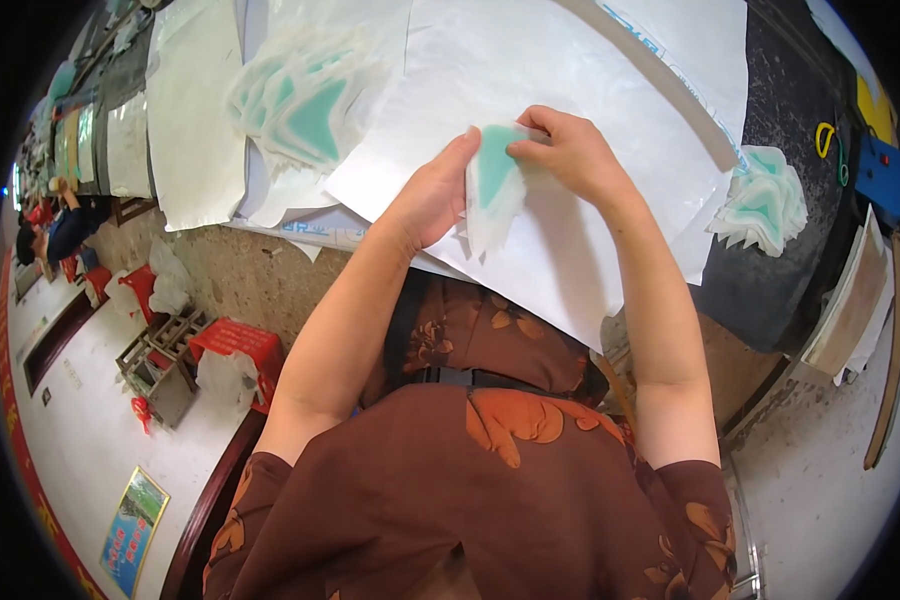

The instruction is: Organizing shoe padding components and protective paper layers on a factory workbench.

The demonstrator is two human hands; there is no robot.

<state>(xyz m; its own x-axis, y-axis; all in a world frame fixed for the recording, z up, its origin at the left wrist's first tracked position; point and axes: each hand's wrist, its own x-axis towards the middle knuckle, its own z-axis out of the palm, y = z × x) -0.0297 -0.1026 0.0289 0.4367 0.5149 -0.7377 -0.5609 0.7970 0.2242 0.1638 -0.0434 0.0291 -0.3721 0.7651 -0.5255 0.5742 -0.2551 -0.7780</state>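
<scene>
In front of my body, my left hand [432,195] is closed on the left edge of a small bundle of thin white translucent pieces with green middles [495,165]. The bundle tapers to ragged points toward me. My right hand [568,152] pinches its upper right edge between thumb and fingers. Both hands are above large white sheets [450,80] on the table. A spread-out pile of similar green and white pieces [315,120] lies to the left of my left hand. A stacked bunch of them [760,205] sits at the right, beyond my right forearm.
Yellow-handled scissors [824,140] and a blue box [887,178] are on the dark tabletop [785,90] at the right. Boards [850,300] lean near the right edge. Red stools [238,350] stand on the floor at left. Another person [65,225] works at the far left.
</scene>
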